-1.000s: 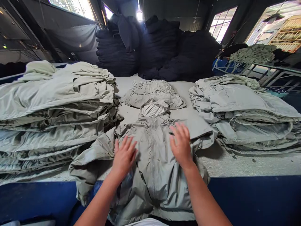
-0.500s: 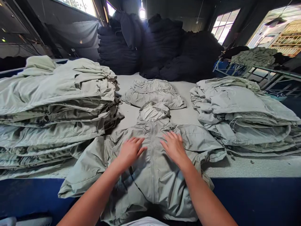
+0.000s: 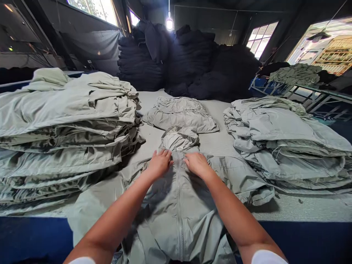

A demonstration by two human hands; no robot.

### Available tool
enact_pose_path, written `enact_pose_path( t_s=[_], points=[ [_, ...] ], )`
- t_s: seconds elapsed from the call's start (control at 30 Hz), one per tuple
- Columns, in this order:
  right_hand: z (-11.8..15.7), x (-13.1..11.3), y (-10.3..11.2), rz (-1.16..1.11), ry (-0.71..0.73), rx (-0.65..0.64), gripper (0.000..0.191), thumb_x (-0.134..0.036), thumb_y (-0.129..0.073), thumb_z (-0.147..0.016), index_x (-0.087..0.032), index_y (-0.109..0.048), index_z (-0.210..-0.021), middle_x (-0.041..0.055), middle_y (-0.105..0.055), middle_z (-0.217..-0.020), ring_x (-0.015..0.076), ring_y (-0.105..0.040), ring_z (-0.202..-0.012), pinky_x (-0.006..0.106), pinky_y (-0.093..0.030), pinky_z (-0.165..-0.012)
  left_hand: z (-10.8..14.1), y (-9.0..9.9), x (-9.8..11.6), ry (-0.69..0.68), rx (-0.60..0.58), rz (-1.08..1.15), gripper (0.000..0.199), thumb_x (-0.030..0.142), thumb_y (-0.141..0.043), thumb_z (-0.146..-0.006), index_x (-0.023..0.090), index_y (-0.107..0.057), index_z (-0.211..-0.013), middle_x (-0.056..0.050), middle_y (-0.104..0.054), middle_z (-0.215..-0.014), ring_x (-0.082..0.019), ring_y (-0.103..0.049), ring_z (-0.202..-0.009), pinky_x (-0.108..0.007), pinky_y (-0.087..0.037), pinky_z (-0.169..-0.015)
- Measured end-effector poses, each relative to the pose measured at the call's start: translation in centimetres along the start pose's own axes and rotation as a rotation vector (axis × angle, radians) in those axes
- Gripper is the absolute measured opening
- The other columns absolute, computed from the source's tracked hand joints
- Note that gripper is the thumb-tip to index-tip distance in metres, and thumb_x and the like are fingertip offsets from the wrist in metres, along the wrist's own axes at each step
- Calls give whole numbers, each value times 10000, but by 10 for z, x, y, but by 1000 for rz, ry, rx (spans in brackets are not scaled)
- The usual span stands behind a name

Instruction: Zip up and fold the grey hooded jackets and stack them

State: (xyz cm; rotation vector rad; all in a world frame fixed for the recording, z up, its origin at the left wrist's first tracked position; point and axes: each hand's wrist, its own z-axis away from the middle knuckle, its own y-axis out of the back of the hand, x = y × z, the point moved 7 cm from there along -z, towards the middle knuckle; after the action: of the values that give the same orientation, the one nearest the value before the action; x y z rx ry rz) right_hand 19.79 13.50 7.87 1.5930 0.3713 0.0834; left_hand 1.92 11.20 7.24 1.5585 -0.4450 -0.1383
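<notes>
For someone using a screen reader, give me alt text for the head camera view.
Two bare hands, the left hand and right hand, rest on a pale green zip-front jacket just below its hood. Stacks of similar folded jackets flank it, with dark piles of garments behind.

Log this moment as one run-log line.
left hand: on jacket, beside zipper | right hand: on jacket, other side of zipper | beyond: hood | either side: stacked jackets

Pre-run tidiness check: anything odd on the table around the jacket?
One thing: a small dark scrap lies on the pale grey table, right of the sage-green hooded zip jacket. It stands out as stray debris against the pale surface.
</notes>
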Motion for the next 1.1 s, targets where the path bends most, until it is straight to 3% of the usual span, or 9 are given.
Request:
enact_pose_path(
  t_s=[0.07,0.13,0.23,0.3,0.47,0.57,0.7,0.9,1.1],
  points=[
    [-35,-8,0,-37,34,47,300,-391,-619,-1028,-199,-773,-1199,138,-782,-1171,263,-690,-1132,346,-484,-977,-37,-9,5,25,10,24,617,407,-398,-1091,135,-387,-1646,-200,-349,-1726,-335,-286,-1626,-598,-226,-1305],
    [-59,-8,-11,-67,52,72,303,-368,-657,-1013,-194,-748,-1243,122,-760,-1224,249,-654,-1180,328,-472,-996,-63,-30,0,98,-35,28,664,453,-357,-1099,120,-328,-1673,-190,-257,-1758,-333,-219,-1649,-594,-183,-1322],
    [-69,4,-36,-95,39,108,317,-365,-680,-1005,-183,-731,-1260,127,-711,-1295,264,-592,-1254,357,-444,-1058,-80,-59,-15,158,-42,26,682,505,-334,-1097,132,-349,-1667,-170,-257,-1760,-336,-203,-1653,-597,-144,-1332],
    [-68,14,-49,-130,42,153,327,-373,-675,-1008,-197,-720,-1280,126,-692,-1304,281,-566,-1269,388,-434,-1073,-81,-66,-22,131,17,43,680,517,-355,-1092,128,-387,-1649,-166,-311,-1744,-329,-235,-1645,-579,-148,-1338],
    [-73,24,-59,-217,83,226,325,-350,-623,-1037,-239,-700,-1333,109,-686,-1342,296,-530,-1287,429,-416,-1073,-79,-60,-31,80,178,147,580,493,-456,-1075,156,-545,-1538,-152,-498,-1650,-324,-384,-1583,-566,-222,-1329],
    [-80,24,-58,-206,55,211,313,-321,-586,-1054,-248,-701,-1335,111,-680,-1352,298,-521,-1281,439,-407,-1061,-82,-59,-33,83,206,200,526,446,-568,-1038,172,-594,-1486,-151,-553,-1606,-333,-418,-1561,-583,-244,-1320],
    [-82,23,-56,-197,23,177,279,-303,-637,-1022,-243,-729,-1279,112,-702,-1190,303,-543,-1187,442,-411,-1008,-84,-58,-38,95,234,292,479,369,-696,-966,219,-642,-1417,-126,-606,-1555,-323,-472,-1522,-577,-280,-1309],
    [-80,24,-53,-263,27,157,169,-251,-641,-989,-239,-741,-1125,105,-711,-1163,298,-543,-1176,433,-399,-985,-84,-52,-40,76,275,376,454,241,-695,-948,228,-642,-1399,-120,-664,-1476,-306,-547,-1437,-573,-290,-1302],
    [-81,20,-53,-293,70,140,416,-220,-600,-986,-255,-661,-1395,112,-683,-1394,325,-503,-1276,485,-366,-1054,-83,-49,-42,78,278,353,508,209,-760,-886,205,-665,-1385,-118,-725,-1248,-315,-625,-1237,-544,-393,-1226]
  ],
)
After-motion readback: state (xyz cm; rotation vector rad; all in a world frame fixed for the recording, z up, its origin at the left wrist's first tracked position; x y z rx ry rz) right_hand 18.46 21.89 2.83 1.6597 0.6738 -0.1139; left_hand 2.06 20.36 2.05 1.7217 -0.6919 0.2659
